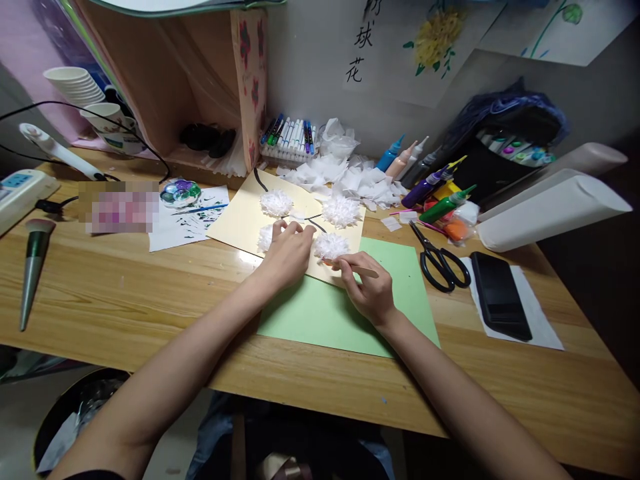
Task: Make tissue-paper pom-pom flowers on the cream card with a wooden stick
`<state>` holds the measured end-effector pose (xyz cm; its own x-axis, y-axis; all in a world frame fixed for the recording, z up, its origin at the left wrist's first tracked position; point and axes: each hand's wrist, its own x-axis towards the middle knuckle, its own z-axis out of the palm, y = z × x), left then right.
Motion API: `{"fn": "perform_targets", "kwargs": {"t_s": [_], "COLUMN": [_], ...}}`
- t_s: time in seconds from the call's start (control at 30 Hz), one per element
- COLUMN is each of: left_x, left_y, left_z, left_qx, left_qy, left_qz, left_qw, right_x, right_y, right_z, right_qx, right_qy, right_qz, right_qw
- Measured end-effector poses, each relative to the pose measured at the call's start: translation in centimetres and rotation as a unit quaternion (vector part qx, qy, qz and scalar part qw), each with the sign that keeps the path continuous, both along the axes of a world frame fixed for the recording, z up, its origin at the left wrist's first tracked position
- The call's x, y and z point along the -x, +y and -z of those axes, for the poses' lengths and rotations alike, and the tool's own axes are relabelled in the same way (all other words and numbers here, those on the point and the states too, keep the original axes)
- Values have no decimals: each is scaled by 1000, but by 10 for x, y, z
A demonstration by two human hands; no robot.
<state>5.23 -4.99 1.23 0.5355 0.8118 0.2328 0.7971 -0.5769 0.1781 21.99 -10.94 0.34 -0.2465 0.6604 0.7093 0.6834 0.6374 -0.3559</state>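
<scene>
A cream sheet of paper [240, 220] lies on the wooden desk [125, 300] with several fluffy white tissue flowers on it and a black painted stem. My left hand [289, 252] rests on the sheet, fingers bent, touching the lower left flower [266, 237]. My right hand [369, 288] pinches a thin wooden stick [361, 270] whose tip touches the lower right flower [330, 245]. Two more flowers [276, 202] [342, 210] lie farther back. A green sheet [325, 313] lies under my right hand.
Black scissors [440, 261] and a dark phone [500, 295] lie to the right. Paint bottles [435, 190], torn tissue [345, 173] and a marker set [287, 137] line the back. A paint palette [180, 193], a brush [33, 267] and stacked cups [75, 83] stand left.
</scene>
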Motion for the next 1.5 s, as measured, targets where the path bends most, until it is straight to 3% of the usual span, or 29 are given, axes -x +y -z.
{"fn": "perform_targets", "kwargs": {"t_s": [0.27, 0.5, 0.73, 0.9, 1.03, 1.23, 1.37, 1.5], "left_x": [0, 1, 1, 10, 18, 6, 0, 5], "left_y": [0, 0, -2, 8, 33, 62, 67, 57], "left_z": [1, 1, -2, -15, -28, -19, -12, -23], "left_qx": [1, 2, 3, 16, -39, -46, -49, 5], "left_qy": [-5, -4, 11, -33, -21, 74, 76, -2], "left_qz": [0, 0, 4, -15, -84, -24, -17, -31], "left_qw": [1000, 1000, 1000, 999, 996, 996, 996, 999], "right_x": [1, 7, -1, -22, -38, -46, -49, -49], "right_y": [3, 9, -2, -15, -18, -17, -19, -20], "right_z": [3, 1, -10, -18, -13, -8, -8, -8], "right_qx": [14, 70, 5, -41, 3, 50, 61, 69], "right_qy": [1, 65, 11, 0, 73, 137, 161, 180], "right_qz": [45, 115, 10, -42, 5, 34, 38, 38], "right_qw": [999, 989, 1000, 998, 997, 989, 984, 981]}}
